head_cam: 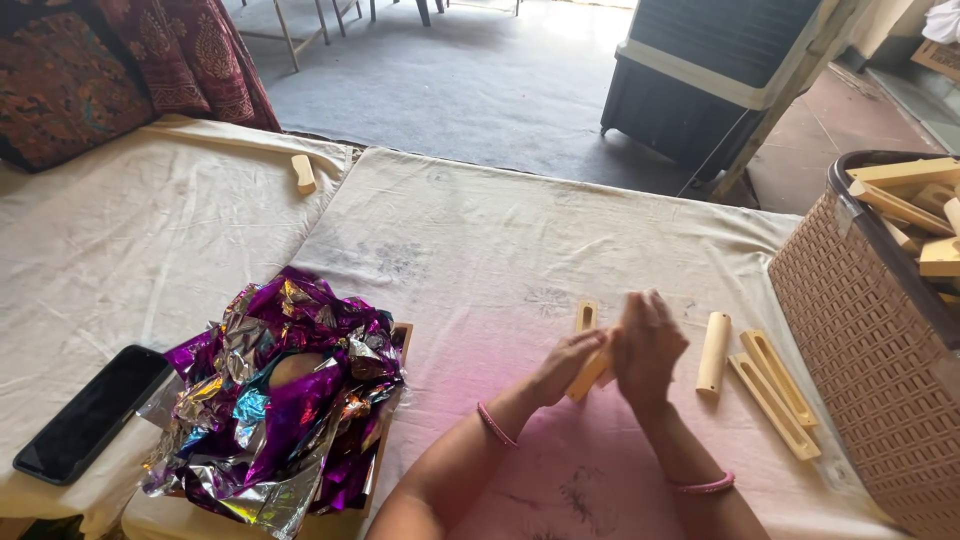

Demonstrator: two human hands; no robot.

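My left hand and my right hand meet over the cloth-covered table, both closed around a pale wooden piece that slants down between them. A slotted wooden piece lies just beyond my hands. To the right lie a rounded wooden block and two long slotted wooden pieces side by side.
A heap of crumpled purple and silver foil fills a shallow tray at the left. A black phone lies at the near left. A woven basket of wooden pieces stands at the right. One wooden block lies far left. An air cooler stands beyond.
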